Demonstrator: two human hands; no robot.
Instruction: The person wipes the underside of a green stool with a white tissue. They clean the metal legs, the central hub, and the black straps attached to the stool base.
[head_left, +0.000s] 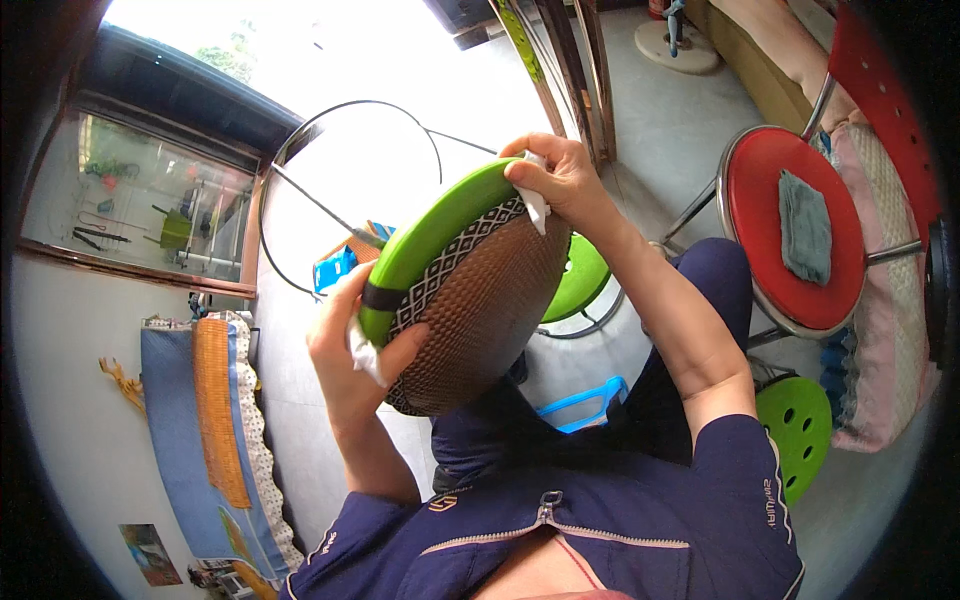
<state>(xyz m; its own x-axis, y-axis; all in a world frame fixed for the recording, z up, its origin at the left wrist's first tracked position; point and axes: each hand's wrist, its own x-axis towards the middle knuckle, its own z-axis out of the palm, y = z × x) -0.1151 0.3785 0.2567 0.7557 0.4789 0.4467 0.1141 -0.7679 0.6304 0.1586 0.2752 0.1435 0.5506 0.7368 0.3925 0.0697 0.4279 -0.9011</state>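
Both of my hands hold up a round brown woven piece (480, 307), shaped like a basket or bowl. It has a thick bright green rim (442, 214) and a black-and-white diamond-patterned band. The piece is tilted, and its far side is hidden. My left hand (360, 337) grips the lower left rim beside a short black strip, its thumb across the patterned band. A crumpled white tissue or wipe (364, 352) is in that hand. At the upper right rim, my right hand (559, 180) pinches the edge with another white tissue or wipe (535, 202) beneath its fingers.
A round black metal frame (360, 103) stands beyond the piece, near a blue packet (334, 270). Below my right forearm is a green stool seat (581, 281). To the right, a red chair (757, 217) bears a folded grey-green cloth (805, 225). A blue plastic item (589, 405) lies between my legs.
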